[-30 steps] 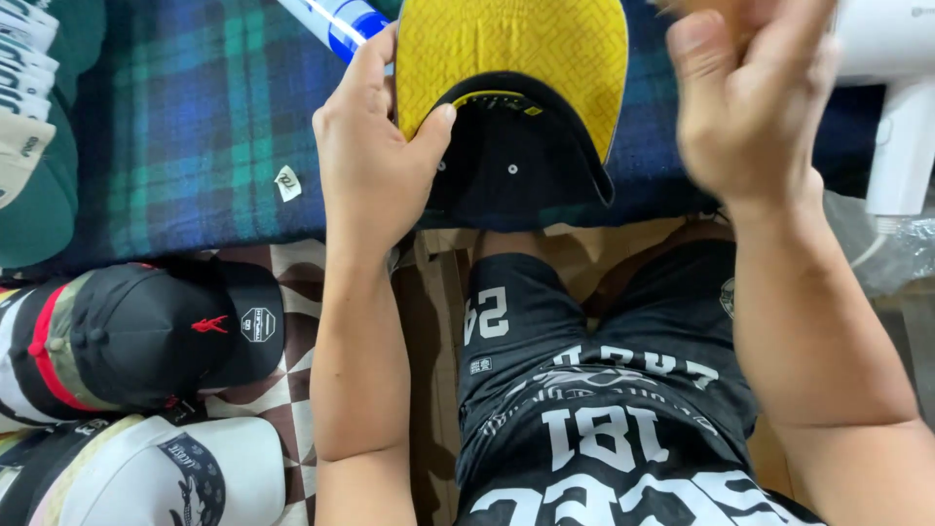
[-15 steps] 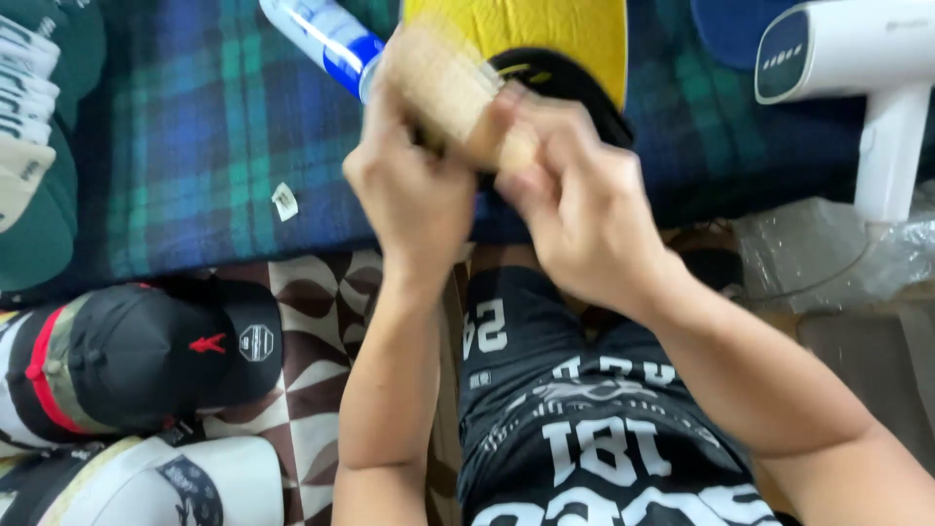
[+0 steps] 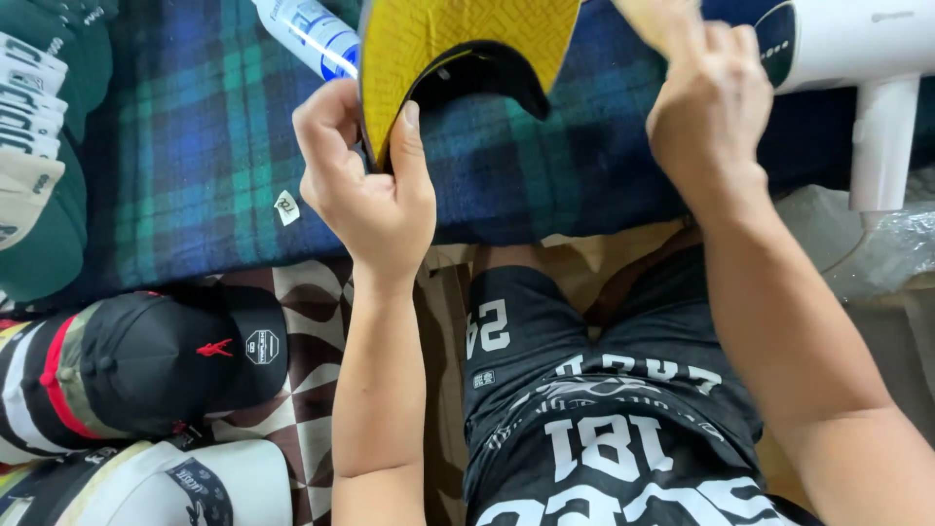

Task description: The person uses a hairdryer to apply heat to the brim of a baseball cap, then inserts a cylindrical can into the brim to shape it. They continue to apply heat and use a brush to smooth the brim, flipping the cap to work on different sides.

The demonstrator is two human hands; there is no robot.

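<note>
Left hand (image 3: 375, 195) is pinching the cap (image 3: 458, 58) by the edge of its brim, thumb up along the yellow underside and fingers curled round the outer edge, so the cap sits tilted over the blanket (image 3: 195, 156) with its black inner band showing. The yellow has a stitched, woven-looking texture and a smooth curved rim. Right hand (image 3: 711, 117) is up near the top edge, clenched on something pale and tan that's mostly cut off, so can't tell what it is. Just right of it is a white plastic steamer (image 3: 857, 58), smooth and rounded, quite close to the knuckles. Between the hands there's open plaid, soft and fuzzy in blue and green. A white tube (image 3: 307, 34) lies just left of the cap. Further left, well apart, a pile of caps (image 3: 127, 360), black with red trim, crowds the corner.
</note>
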